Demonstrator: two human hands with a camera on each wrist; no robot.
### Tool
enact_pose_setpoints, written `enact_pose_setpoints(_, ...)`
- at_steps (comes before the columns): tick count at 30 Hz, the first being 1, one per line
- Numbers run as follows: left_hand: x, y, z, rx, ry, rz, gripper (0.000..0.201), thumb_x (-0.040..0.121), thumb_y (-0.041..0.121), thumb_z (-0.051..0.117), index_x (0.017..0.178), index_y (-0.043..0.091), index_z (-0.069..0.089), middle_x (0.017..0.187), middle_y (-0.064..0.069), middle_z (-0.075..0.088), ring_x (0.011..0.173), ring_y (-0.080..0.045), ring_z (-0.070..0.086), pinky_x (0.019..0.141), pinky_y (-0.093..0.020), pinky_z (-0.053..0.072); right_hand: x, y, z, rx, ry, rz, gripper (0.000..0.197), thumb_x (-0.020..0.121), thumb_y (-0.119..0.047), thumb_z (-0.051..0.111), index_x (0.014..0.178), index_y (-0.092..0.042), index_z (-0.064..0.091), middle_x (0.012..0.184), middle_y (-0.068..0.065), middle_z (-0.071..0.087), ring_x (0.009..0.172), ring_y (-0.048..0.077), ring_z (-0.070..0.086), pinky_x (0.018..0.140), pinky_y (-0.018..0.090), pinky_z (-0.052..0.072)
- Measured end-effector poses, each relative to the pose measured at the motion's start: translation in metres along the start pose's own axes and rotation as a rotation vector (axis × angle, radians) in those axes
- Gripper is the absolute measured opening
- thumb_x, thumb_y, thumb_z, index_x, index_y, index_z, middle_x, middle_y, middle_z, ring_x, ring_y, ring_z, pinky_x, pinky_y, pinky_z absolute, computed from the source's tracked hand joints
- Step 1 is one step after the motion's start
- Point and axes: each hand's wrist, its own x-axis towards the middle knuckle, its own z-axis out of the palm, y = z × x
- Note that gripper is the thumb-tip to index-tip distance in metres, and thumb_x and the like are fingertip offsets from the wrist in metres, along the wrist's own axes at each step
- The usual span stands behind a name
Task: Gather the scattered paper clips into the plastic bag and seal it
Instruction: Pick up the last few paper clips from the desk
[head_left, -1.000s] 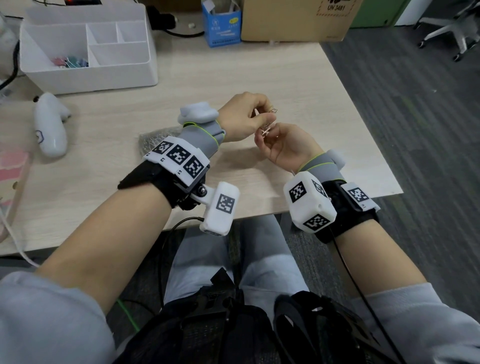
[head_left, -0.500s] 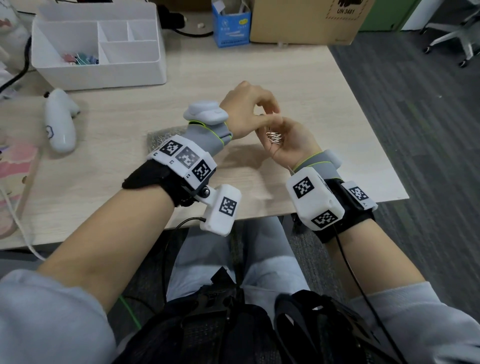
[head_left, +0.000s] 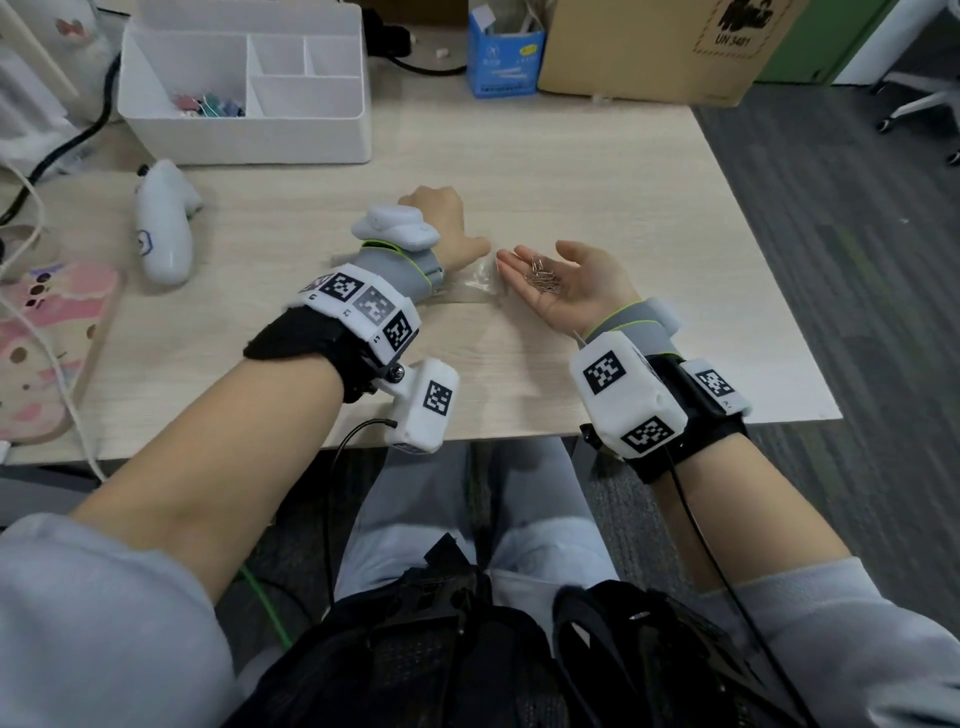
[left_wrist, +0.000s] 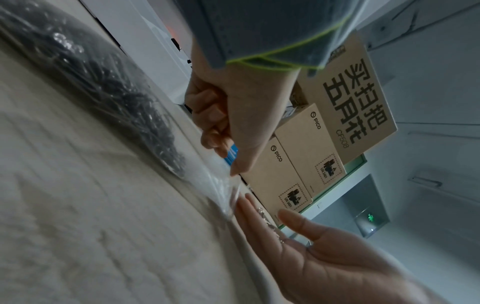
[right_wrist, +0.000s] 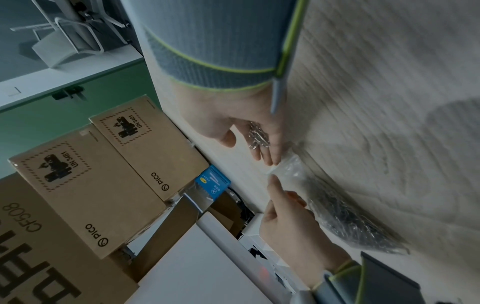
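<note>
right hand (head_left: 563, 283) lies flat cradling paper clips (head_left: 543, 274); left hand (head_left: 441, 228) pinches the plastic bag (head_left: 475, 280) mouth.

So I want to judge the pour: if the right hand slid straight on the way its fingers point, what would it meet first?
Most likely the mouth of the plastic bag, which the left hand holds just past the right hand's fingertips. The paper clips lie on its open palm. Depth is uncertain.

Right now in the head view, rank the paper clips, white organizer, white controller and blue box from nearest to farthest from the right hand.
1. Paper clips: lying in the right hand's open palm.
2. Blue box: at the table's back edge.
3. White organizer and white controller: both far left, too close to rank.
</note>
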Motion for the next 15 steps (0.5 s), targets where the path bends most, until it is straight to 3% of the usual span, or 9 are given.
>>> enact_pose_setpoints(2,0.001,0.001,-0.001,-0.031,0.010,-0.003,0.048,0.080,0.044,0.054,0.050,0.010,0.036,0.055,-0.009,0.041,0.062,-0.028,0.043,0.053,-0.028,0.029,0.002,0.001,0.002,-0.012,0.002,0.007,0.039,0.101,-0.017,0.030,0.094,0.016,0.050,0.098,0.032,0.055,0.128,0.037,0.046,0.107,0.041,0.039)
enact_pose_setpoints(4,0.003,0.005,-0.003,-0.042,0.017,0.006,0.052,0.080,0.050,0.053,0.049,0.012,0.035,0.053,-0.006,0.038,0.064,-0.030,0.045,0.059,-0.031,0.033,0.005,0.000,0.004,-0.026,-0.002,0.014,0.040,0.101,-0.018,0.030,0.094,0.015,0.051,0.097,0.032,0.056,0.128,0.036,0.046,0.105,0.040,0.041)
enact_pose_setpoints(8,0.005,0.008,-0.008,0.014,-0.073,0.052,0.041,0.079,0.037,0.057,0.052,0.012,0.039,0.066,-0.012,0.051,0.065,-0.030,0.047,0.061,-0.031,0.035,0.010,-0.001,0.007,-0.066,-0.037,0.041,0.043,0.101,-0.021,0.030,0.096,0.015,0.052,0.128,0.028,0.052,0.130,0.036,0.044,0.100,0.041,0.042)
enact_pose_setpoints(10,0.005,0.007,-0.010,0.004,-0.100,0.068,0.030,0.079,0.029,0.054,0.056,0.009,0.049,0.067,-0.014,0.054,0.065,-0.030,0.047,0.057,-0.029,0.034,0.012,-0.001,0.009,-0.088,-0.069,0.064,0.044,0.101,-0.022,0.030,0.099,0.015,0.052,0.114,0.032,0.056,0.127,0.039,0.046,0.098,0.042,0.043)
enact_pose_setpoints(12,0.004,0.006,-0.013,-0.047,-0.115,0.087,0.024,0.080,0.025,0.053,0.062,0.009,0.058,0.056,-0.009,0.048,0.065,-0.029,0.044,0.049,-0.027,0.029,0.013,0.000,0.012,-0.123,-0.093,0.078,0.045,0.100,-0.024,0.030,0.100,0.016,0.051,0.100,0.032,0.058,0.116,0.042,0.052,0.086,0.041,0.052)
enact_pose_setpoints(14,0.003,0.004,-0.016,-0.115,-0.118,0.104,0.028,0.080,0.025,0.054,0.056,0.012,0.056,0.049,-0.005,0.039,0.064,-0.028,0.041,0.047,-0.027,0.024,0.015,0.000,0.018,-0.147,-0.105,0.081,0.045,0.100,-0.025,0.030,0.100,0.016,0.051,0.100,0.030,0.057,0.111,0.041,0.054,0.071,0.041,0.057)
enact_pose_setpoints(15,0.002,0.003,-0.018,-0.150,-0.109,0.107,0.028,0.079,0.026,0.054,0.055,0.012,0.056,0.049,-0.005,0.037,0.064,-0.027,0.040,0.049,-0.028,0.024,0.015,0.000,0.021,-0.147,-0.122,0.090,0.046,0.100,-0.026,0.031,0.101,0.016,0.050,0.104,0.028,0.054,0.112,0.039,0.052,0.070,0.043,0.057)
